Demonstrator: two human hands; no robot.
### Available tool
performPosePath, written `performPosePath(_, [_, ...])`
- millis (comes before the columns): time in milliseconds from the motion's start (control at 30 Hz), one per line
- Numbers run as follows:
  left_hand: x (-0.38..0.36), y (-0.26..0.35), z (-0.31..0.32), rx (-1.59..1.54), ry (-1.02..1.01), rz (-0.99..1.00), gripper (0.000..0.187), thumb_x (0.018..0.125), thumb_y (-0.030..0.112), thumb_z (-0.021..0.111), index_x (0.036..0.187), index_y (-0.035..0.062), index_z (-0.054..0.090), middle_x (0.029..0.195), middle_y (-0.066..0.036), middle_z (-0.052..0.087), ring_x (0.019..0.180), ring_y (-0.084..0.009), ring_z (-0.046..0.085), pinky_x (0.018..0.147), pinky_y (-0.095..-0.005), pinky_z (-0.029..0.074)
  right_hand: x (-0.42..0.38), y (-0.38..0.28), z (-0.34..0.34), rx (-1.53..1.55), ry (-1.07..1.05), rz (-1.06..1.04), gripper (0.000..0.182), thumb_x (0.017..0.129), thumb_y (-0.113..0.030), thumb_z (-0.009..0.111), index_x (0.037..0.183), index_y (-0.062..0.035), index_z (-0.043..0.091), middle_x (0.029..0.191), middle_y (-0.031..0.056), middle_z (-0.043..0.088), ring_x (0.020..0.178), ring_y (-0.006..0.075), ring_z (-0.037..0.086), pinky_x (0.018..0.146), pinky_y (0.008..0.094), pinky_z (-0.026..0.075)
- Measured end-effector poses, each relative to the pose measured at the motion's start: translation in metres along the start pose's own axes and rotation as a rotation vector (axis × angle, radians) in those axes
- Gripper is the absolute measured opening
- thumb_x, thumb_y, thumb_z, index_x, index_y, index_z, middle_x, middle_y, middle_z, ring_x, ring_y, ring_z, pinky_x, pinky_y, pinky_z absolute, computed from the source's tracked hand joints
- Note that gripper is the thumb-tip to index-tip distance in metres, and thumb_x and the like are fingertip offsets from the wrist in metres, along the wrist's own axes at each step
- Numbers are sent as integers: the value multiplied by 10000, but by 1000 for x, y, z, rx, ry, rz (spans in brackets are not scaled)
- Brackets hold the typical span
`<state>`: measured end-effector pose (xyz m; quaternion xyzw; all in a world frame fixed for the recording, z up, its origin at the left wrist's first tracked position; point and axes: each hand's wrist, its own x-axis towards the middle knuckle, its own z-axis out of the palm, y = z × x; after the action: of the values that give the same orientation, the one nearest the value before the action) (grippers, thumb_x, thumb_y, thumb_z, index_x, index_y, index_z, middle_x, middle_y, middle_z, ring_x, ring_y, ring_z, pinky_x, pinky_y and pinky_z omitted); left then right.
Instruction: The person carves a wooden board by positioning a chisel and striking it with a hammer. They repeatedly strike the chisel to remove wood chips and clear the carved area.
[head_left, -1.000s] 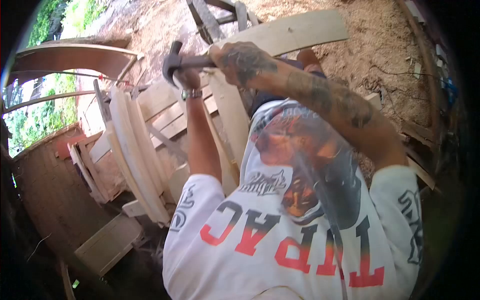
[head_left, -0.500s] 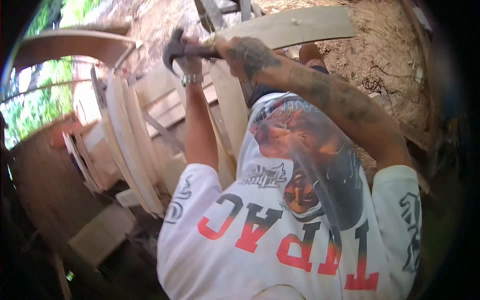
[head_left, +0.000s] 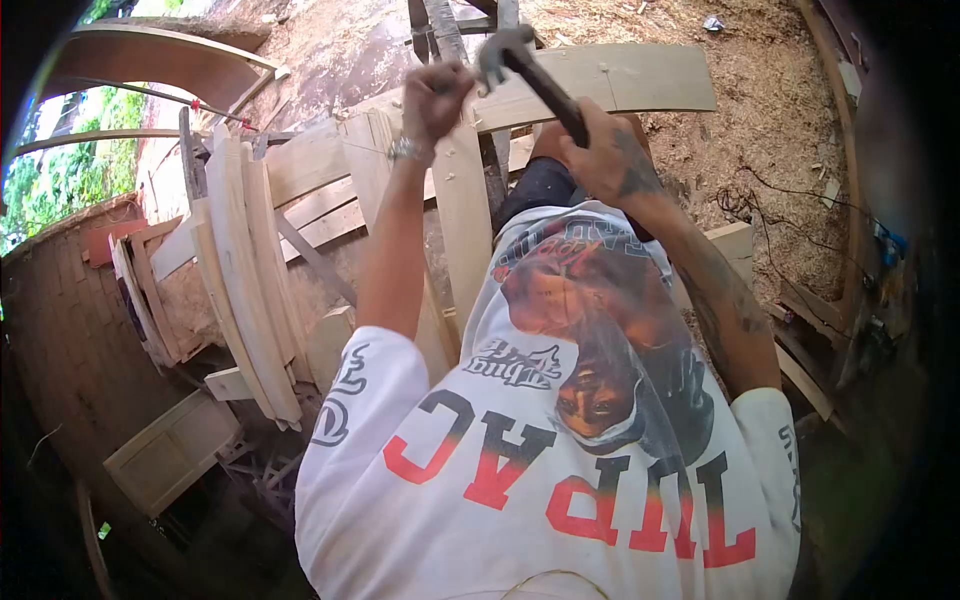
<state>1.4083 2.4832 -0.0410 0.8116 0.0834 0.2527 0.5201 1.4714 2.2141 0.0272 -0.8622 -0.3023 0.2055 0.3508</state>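
Note:
My right hand [head_left: 612, 160] is wrapped round the handle of a claw hammer [head_left: 548, 92]. The hammer's head points up and left, above a curved pale board [head_left: 640, 78]. Left of the hammer head is my left hand [head_left: 437, 98], its fingers curled into a fist and a metal watch [head_left: 404, 149] on the wrist. Whatever that fist may hold is hidden. Just below it, a pale wooden plank [head_left: 460, 190] runs toward my body, beside the left end of the curved board.
Several long curved boards [head_left: 245, 270] stand stacked at the left. A panelled wooden piece [head_left: 172, 452] lies lower left. Wood shavings [head_left: 730, 130] cover the ground at the right, with dark cords [head_left: 765, 215] among them. Dark wooden supports [head_left: 440, 30] rise at the top.
My right hand has swung right, away from my left hand, carrying the hammer. The hammer head has moved from the left of my left hand to its right. My left hand has risen slightly.

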Motion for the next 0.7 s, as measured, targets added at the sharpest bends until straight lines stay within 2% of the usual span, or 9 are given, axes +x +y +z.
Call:
performPosePath(33, [-14,13,2,90,-136,50,243,893,142,713,697,4,674,595,13,615,565,-64,520,509,-270,397,-6,14,0,-14,13,59,297,887,-218,636,1097,-14,586,891,279,686,919,471,680,799,527,529])
performPosePath(67, [-22,23,3,-37,-33,-60,244,905,90,702,683,0,654,596,-1,622,600,-50,546,541,-250,426,-11,26,-2,-31,23,118,297,892,-231,643,1091,-16,594,909,269,689,938,459,681,802,514,528])
performPosePath(100, [-23,-26,-5,-66,178,105,304,908,95,692,625,39,597,554,0,585,544,-65,546,495,-252,408,-15,34,-5,13,32,138,284,894,-230,643,1077,-16,602,917,257,689,941,443,683,806,500,527])
performPosePath(167, [-6,-20,-23,-383,556,-20,349,909,103,648,596,71,497,549,-11,496,474,-86,448,439,-268,337,-20,40,-15,101,66,173,260,899,-227,643,1047,-15,618,934,233,691,949,412,687,814,472,524])
performPosePath(233, [7,-17,-43,-536,829,-242,369,912,105,621,595,98,432,517,-20,453,421,-109,394,417,-280,322,-28,39,-26,87,47,211,207,885,-193,638,995,-17,619,874,203,673,895,372,687,802,446,523])
performPosePath(267, [2,-12,-48,-561,777,-233,364,908,105,624,607,96,421,519,-30,451,419,-112,373,423,-275,312,-31,42,-29,99,58,193,201,880,-185,638,989,-18,618,861,197,667,881,365,685,796,443,522])
performPosePath(367, [-12,1,-49,-539,375,-86,324,880,73,647,595,79,494,476,-34,459,397,-108,418,410,-272,331,-34,54,-28,97,86,186,179,863,-157,648,977,-24,613,835,177,657,846,343,680,775,433,519])
performPosePath(533, [-9,-4,-53,-568,307,-132,333,899,95,649,603,49,505,494,-22,465,421,-105,417,432,-275,337,-35,54,-20,121,3,221,182,872,-172,654,981,-30,621,845,174,659,827,344,673,763,428,517])
performPosePath(700, [-4,-2,-46,-452,245,-136,346,917,109,655,612,57,501,510,-10,465,435,-93,417,443,-270,338,-28,47,-9,138,-20,172,232,878,-189,664,1038,-26,624,862,193,668,840,355,687,761,459,518])
